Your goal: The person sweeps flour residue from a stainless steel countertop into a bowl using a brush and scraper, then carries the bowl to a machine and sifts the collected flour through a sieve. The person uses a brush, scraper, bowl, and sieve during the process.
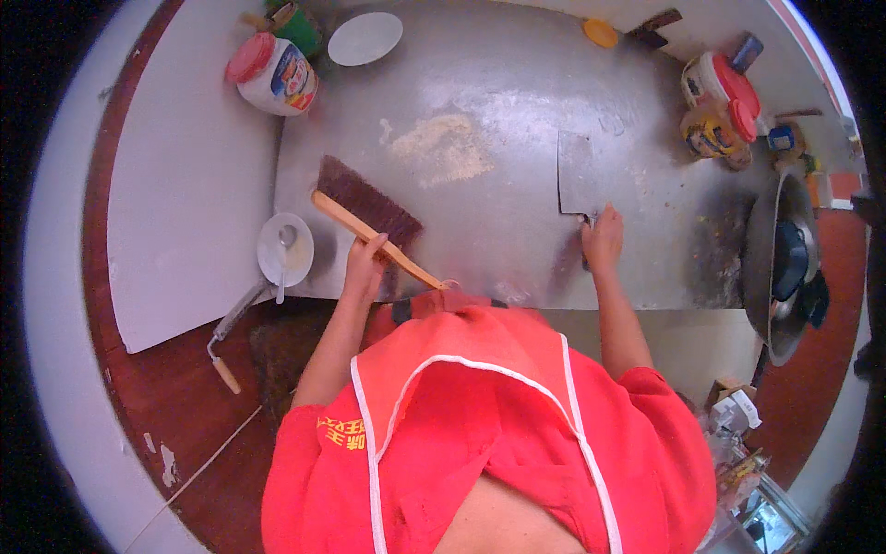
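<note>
My left hand [365, 263] is closed around the wooden handle of a bench brush [370, 204] with dark bristles, at the front left of a metal worktop [512, 242]. To the right, my right hand [604, 235] grips the handle of a cleaver-like flat blade [576, 173], its broad metal part lying over the worktop and pointing away from me. A patch of pale flour-like powder [446, 149] is spread on the metal beyond and between the brush and the blade.
A bowl with a spoon [289, 260] sits at the left edge near a paint-roller-like tool [228, 353]. At the back left are a red-lidded jar [280, 76] and a white plate [365, 39]. Red-lidded tubs [727, 79] stand back right; a large wok [760, 263] is at right.
</note>
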`<act>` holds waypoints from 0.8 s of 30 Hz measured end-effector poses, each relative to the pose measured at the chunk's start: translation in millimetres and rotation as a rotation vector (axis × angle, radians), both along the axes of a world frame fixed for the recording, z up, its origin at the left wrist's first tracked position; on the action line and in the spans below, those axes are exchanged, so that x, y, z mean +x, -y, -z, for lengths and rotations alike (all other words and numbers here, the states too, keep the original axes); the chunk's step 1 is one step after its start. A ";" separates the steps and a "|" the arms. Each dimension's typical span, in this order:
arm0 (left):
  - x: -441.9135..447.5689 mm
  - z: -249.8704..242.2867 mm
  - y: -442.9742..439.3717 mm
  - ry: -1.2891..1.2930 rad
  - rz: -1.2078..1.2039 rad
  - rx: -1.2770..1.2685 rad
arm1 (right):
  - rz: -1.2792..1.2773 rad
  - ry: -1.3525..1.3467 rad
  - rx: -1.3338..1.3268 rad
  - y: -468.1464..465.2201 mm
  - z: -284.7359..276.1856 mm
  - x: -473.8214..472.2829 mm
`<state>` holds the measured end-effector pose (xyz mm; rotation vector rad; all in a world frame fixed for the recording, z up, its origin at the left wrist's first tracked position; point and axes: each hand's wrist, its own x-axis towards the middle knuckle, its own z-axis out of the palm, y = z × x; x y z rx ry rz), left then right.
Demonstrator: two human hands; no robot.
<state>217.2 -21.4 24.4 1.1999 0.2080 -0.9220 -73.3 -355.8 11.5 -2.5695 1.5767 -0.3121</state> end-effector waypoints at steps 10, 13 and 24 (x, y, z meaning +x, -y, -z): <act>18.2 27.3 -17.4 -0.101 -0.015 0.036 | 0.274 0.989 1.452 58.5 22.1 10.3; 19.9 30.1 -16.5 -0.026 0.017 0.102 | 0.384 0.595 1.093 71.2 32.0 25.1; 20.4 25.1 -12.7 0.138 0.049 0.345 | -0.172 0.095 0.577 17.7 -8.7 173.8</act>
